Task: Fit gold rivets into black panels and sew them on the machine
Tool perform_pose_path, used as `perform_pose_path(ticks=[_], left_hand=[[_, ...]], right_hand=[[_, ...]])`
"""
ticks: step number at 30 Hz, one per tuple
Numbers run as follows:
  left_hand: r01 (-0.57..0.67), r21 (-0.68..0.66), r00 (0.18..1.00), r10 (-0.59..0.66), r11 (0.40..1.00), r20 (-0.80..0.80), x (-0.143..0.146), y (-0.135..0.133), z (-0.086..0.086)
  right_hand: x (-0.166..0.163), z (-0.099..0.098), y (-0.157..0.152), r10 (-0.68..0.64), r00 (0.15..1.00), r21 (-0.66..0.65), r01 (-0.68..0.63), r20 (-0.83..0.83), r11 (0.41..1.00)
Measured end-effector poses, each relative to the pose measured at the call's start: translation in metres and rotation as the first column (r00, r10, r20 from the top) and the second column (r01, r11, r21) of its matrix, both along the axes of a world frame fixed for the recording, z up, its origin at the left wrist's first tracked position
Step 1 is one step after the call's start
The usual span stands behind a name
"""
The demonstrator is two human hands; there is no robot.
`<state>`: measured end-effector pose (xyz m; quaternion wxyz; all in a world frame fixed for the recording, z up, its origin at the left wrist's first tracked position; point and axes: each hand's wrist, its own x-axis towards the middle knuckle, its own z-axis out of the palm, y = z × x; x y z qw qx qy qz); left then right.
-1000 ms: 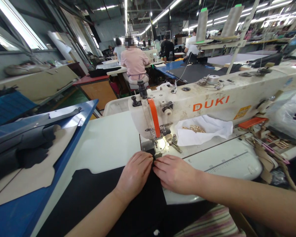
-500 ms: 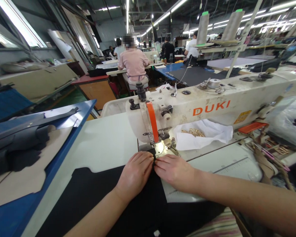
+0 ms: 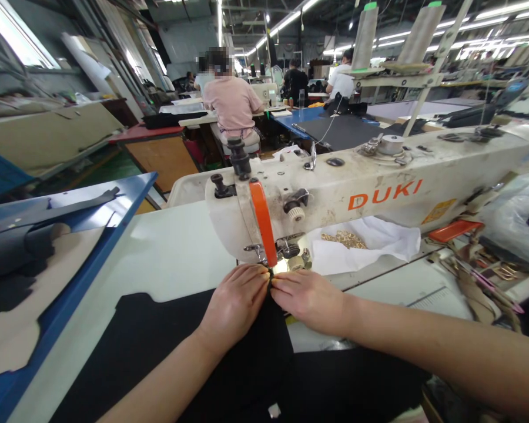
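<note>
Black fabric (image 3: 167, 329) lies over the pale bed of a white sewing machine (image 3: 321, 182) and hangs down toward my lap. My left hand (image 3: 238, 299) is closed on the fabric's edge just in front of the needle area. Close against it, my right hand (image 3: 306, 294) pinches the same edge from the right side. The fingertips of both hands nearly meet below the orange thread guard (image 3: 263, 222). The needle and presser foot are mostly hidden behind my fingers and the machine head.
A white cloth (image 3: 370, 244) with small gold metal pieces (image 3: 344, 239) lies under the machine arm. Left is a blue table (image 3: 127, 202) with dark and beige cut pieces. Thread cones (image 3: 365, 38) stand at the back right. A person in pink (image 3: 231, 103) sits ahead.
My view has shifted slightly, with the machine head appearing larger and nearer. Both hands, still pinching the black fabric, sit a little closer to the needle area.
</note>
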<state>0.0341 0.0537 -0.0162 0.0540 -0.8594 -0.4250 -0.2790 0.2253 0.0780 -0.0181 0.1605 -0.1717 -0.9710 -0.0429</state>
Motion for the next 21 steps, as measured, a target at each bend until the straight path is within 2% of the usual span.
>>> perform_pose_path(ticks=[21], left_hand=[[0.016, 0.061, 0.999, -0.014, 0.998, -0.033, -0.0016, 0.0034, 0.0004]], right_hand=[[-0.0015, -0.0024, -0.0001, -0.01, 1.0, 0.005, 0.01, -0.027, 1.0]])
